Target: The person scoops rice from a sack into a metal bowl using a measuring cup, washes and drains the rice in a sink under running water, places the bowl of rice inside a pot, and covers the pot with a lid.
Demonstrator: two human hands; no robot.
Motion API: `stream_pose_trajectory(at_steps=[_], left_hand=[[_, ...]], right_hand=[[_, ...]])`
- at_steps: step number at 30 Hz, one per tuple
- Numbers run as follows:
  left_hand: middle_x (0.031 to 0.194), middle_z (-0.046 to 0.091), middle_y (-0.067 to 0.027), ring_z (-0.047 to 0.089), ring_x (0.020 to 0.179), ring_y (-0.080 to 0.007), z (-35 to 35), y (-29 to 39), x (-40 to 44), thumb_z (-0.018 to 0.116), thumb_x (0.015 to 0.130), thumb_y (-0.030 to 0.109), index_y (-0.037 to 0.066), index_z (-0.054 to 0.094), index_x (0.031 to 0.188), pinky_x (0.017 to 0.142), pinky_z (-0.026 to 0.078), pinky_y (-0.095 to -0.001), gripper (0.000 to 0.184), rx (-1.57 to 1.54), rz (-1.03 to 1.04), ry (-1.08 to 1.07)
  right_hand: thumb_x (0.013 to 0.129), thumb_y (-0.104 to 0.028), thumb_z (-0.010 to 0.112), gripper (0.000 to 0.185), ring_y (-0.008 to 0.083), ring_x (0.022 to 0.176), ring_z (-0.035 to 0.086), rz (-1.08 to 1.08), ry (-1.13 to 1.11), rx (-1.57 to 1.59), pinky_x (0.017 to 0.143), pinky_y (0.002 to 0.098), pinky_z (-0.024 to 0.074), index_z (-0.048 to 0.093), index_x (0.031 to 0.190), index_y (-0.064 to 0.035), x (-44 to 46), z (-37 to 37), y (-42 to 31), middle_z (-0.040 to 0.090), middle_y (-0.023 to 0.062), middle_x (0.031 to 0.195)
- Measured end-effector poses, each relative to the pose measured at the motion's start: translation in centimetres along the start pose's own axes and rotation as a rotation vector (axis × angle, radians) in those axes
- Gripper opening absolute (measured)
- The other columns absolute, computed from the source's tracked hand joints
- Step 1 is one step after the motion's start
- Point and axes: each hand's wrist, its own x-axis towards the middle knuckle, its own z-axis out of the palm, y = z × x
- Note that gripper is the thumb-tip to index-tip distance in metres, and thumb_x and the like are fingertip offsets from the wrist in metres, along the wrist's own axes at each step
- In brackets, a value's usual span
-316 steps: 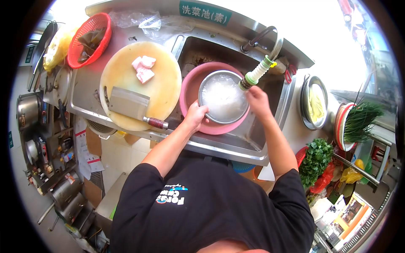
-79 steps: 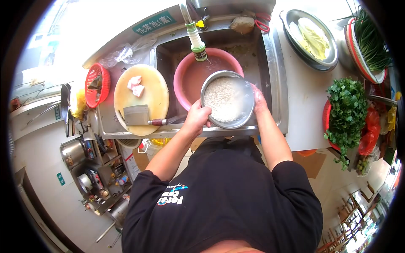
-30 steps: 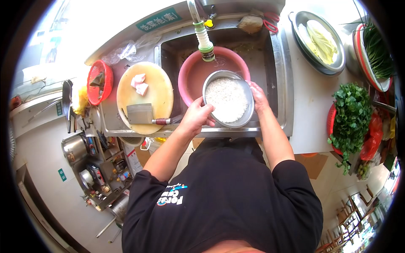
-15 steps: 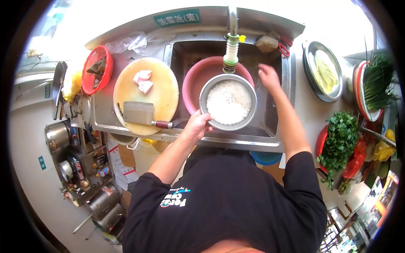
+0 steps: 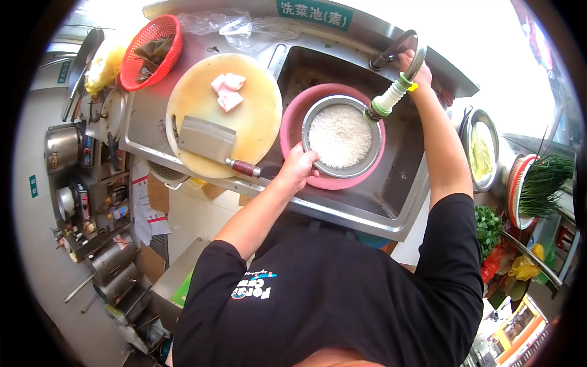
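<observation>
Remotely viewed: granular texture against smooth curves

I observe loose white rice grains (image 5: 340,136) inside a round grey metal bowl (image 5: 365,163), positioned over a larger pink basin (image 5: 292,125). The left hand (image 5: 298,166) clamps thumb and fingers on the bowl's rim. The right hand (image 5: 423,76) lies behind an arched, shiny metal tap (image 5: 419,57); I cannot tell whether its fingers are closed.

A person's left hand (image 5: 298,167) grips a round grey metal bowl (image 5: 365,163) of white rice (image 5: 339,135) in or over a round pink plastic basin (image 5: 293,120), right hand (image 5: 425,74) by the curved metal faucet (image 5: 418,62) beyond the basin, a steel cleaver (image 5: 208,137) on the round yellowish chopping board (image 5: 263,104) to the basin's left.
</observation>
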Motion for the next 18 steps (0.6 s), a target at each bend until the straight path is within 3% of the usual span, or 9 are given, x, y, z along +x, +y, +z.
stream_pose_trajectory(at_steps=[7, 13, 14, 16, 17, 18], left_hand=[[0.091, 0.06, -0.0082, 0.057, 0.062, -0.011, -0.8, 0.0, 0.3, 0.047, 0.08, 0.0, 0.001, 0.05, 0.115, 0.04, 0.044, -0.0222, 0.035, 0.007, 0.002, 0.007], [0.083, 0.061, -0.0081, 0.054, 0.052, -0.0105, -2.4, 0.0, 0.5, 0.047, 0.078, 0.0, 0.0, 0.052, 0.11, 0.038, 0.043, -0.021, 0.032, 0.107, -0.033, -0.018], [0.08, 0.062, -0.0078, 0.055, 0.054, -0.0116, -2.7, 0.3, 0.3, 0.05, 0.078, 0.001, 0.0, 0.055, 0.103, 0.039, 0.04, -0.0212, 0.025, 0.119, -0.037, -0.012], [0.081, 0.062, -0.0075, 0.056, 0.055, -0.0117, -3.3, 0.3, 0.4, 0.05, 0.079, 0.001, 0.0, 0.055, 0.102, 0.039, 0.041, -0.0215, 0.024, 0.13, -0.031, -0.037], [0.081, 0.062, -0.0073, 0.056, 0.055, -0.0118, -3.4, 0.3, 0.5, 0.05, 0.079, 0.001, 0.001, 0.055, 0.102, 0.04, 0.041, -0.0217, 0.024, 0.142, -0.02, -0.062], [0.081, 0.061, -0.0067, 0.056, 0.056, -0.0122, -3.1, 0.0, 0.5, 0.051, 0.079, 0.001, 0.001, 0.054, 0.101, 0.041, 0.042, -0.0225, 0.023, 0.084, -0.016, -0.017]], right_hand=[[0.081, -0.012, 0.055, 0.042, 0.025, 0.116, 0.05, -0.002, -0.03, -0.003, 0.092, 0.0339, 0.0474, 0.053, 0.123, -0.0152, -2.8, -1.3, -0.2, 0.053, 0.0031, 0.121], [0.08, -0.013, 0.058, 0.049, 0.0308, 0.118, 0.05, 0.012, -0.04, 0.111, 0.096, 0.0379, 0.0444, 0.05, 0.128, -0.0157, -3.4, -1.7, -0.2, 0.051, 0.0132, 0.128], [0.08, -0.013, 0.059, 0.05, 0.0321, 0.118, 0.05, 0.003, -0.051, 0.148, 0.096, 0.0385, 0.044, 0.049, 0.129, -0.0159, -3.4, -1.9, -0.1, 0.051, 0.015, 0.128], [0.08, -0.014, 0.059, 0.052, 0.0345, 0.117, 0.051, 0.058, -0.107, 0.239, 0.097, 0.0398, 0.0434, 0.048, 0.13, -0.0165, -3.3, -2.2, -0.1, 0.051, 0.0172, 0.129], [0.08, -0.014, 0.059, 0.052, 0.0345, 0.117, 0.051, 0.057, -0.109, 0.239, 0.097, 0.0398, 0.0434, 0.048, 0.13, -0.0165, -3.3, -2.5, -0.3, 0.051, 0.0172, 0.129], [0.081, -0.019, 0.059, 0.04, 0.0331, 0.117, 0.051, 0.056, -0.082, 0.282, 0.096, 0.0399, 0.0439, 0.055, 0.12, -0.0116, -3.5, -2.8, -0.5, 0.053, 0.0177, 0.124]])
